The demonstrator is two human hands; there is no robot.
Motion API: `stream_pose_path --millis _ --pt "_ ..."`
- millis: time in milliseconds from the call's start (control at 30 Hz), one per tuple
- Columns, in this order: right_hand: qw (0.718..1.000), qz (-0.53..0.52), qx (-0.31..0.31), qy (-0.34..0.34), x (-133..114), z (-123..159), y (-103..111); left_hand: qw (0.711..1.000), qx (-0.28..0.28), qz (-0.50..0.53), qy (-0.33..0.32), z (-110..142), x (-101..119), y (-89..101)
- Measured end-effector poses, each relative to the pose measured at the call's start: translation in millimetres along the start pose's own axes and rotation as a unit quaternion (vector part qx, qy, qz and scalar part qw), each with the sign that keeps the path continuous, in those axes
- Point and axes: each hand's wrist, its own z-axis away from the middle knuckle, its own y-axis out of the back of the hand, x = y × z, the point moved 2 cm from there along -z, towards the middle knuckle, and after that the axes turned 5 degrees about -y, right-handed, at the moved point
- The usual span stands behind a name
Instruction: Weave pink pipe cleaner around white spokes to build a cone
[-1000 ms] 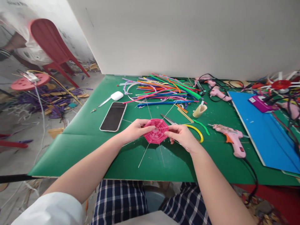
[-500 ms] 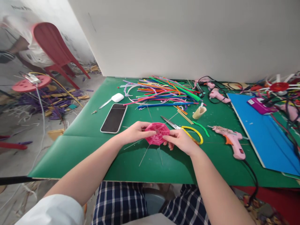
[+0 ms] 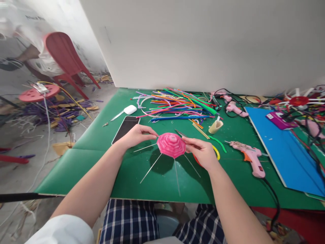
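Held up over the green table is a pink eight-sided piece (image 3: pixel 171 145), wound in rings like a small umbrella canopy, with thin wire spokes sticking out beyond its edge. My left hand (image 3: pixel 138 136) pinches with thumb and fingertips at its left edge, by a spoke. On the right side, my right hand (image 3: pixel 199 150) grips the rim between thumb and fingers. The far spokes are hard to make out. Scissors (image 3: pixel 216 151) with yellow and red handles lie partly hidden behind my right hand. Beyond my left hand rests a phone (image 3: pixel 124 127), partly covered by it.
Coloured pipe cleaners (image 3: pixel 175 105) are heaped at the back. A pink glue gun (image 3: pixel 250 157), a small cream holder (image 3: pixel 215 125) and a blue board (image 3: pixel 281 149) are at right. A white earbud case (image 3: pixel 130 109) lies at left. A person sits on a red chair (image 3: pixel 63 54).
The pink piece has turned from its ringed face lying flat to a domed, tilted view. My left thumb has moved from its middle out to the left edge. My right hand stays at the right rim.
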Motion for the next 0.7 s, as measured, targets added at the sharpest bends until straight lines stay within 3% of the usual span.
stream_pose_path --millis 133,367,700 --pt "0.998 0.056 -0.019 -0.020 4 -2 -2 0.997 -0.010 -0.062 -0.038 -2 -2 1.5" --pt "0.992 0.122 -0.036 0.015 4 -2 -6 0.991 -0.037 -0.120 -0.048 1 -7 4.2" --pt "0.993 0.096 -0.069 -0.005 5 -3 -11 0.986 -0.050 -0.156 -0.036 1 -10 2.5"
